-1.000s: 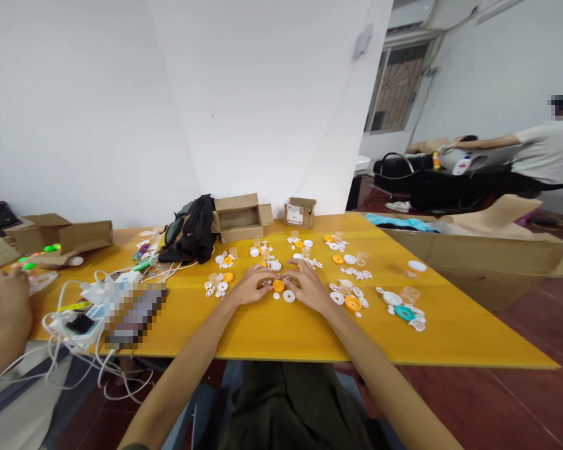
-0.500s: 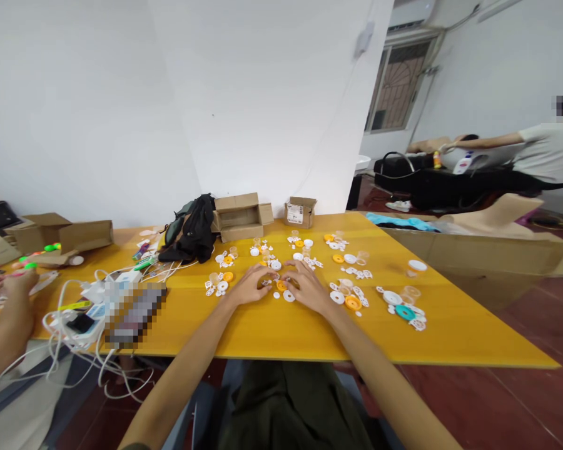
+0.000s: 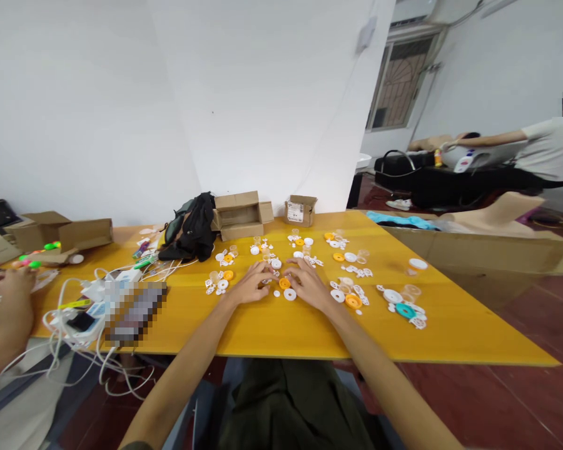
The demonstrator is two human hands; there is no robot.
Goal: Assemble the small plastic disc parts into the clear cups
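My left hand (image 3: 249,285) and my right hand (image 3: 310,285) rest on the yellow table (image 3: 281,334), fingertips pointing toward each other. Both have their fingers stretched out and lying low over small white plastic parts. An orange disc (image 3: 284,282) lies between the hands, by my right thumb. A white disc (image 3: 289,294) and a tiny white piece (image 3: 276,292) lie just in front of it. Whether a finger presses on any part is too small to tell.
More orange and white discs, clear cups and a teal disc (image 3: 405,310) are scattered around. Open cardboard boxes (image 3: 238,215) and a black bag (image 3: 192,228) stand behind. Cables and chargers (image 3: 89,300) lie left, near another person's hand (image 3: 9,287). A person (image 3: 544,150) works far right.
Both hands have shifted slightly; the left fingers have stretched further toward the right hand. The orange disc now lies a little to the right, beside my right thumb.
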